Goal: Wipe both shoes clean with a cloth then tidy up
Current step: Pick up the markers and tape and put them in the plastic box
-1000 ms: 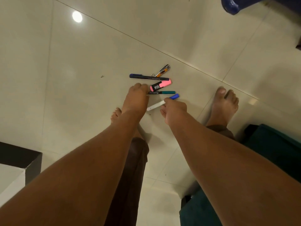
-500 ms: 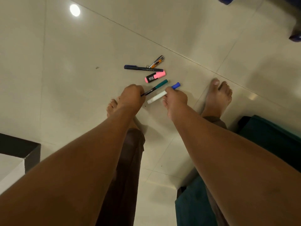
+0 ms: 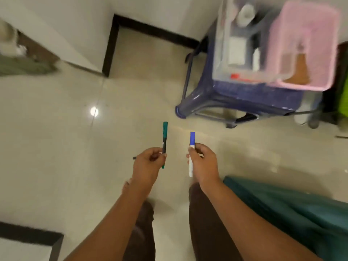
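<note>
A blurred grey-green fabric heap (image 3: pixel 24 65) lay on the glossy cream tiled floor (image 3: pixel 56 147), far left of the left hand (image 3: pixel 147 167); whether it was a cloth could not be determined. The left hand pinched a slim black pen with a green cap (image 3: pixel 164 140), cap pointing away. Near it, not touching, the right hand (image 3: pixel 204 163) gripped a white marker with a blue cap (image 3: pixel 192 141), likewise aligned. Beyond the right hand stood a dark blue plastic stool (image 3: pixel 244 97) bearing a blurred pink plastic basket (image 3: pixel 276 44).

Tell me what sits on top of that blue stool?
A clear plastic box and a pink basket sit on the blue stool. The basket holds something brown; the box's contents are too blurred to name.
</note>
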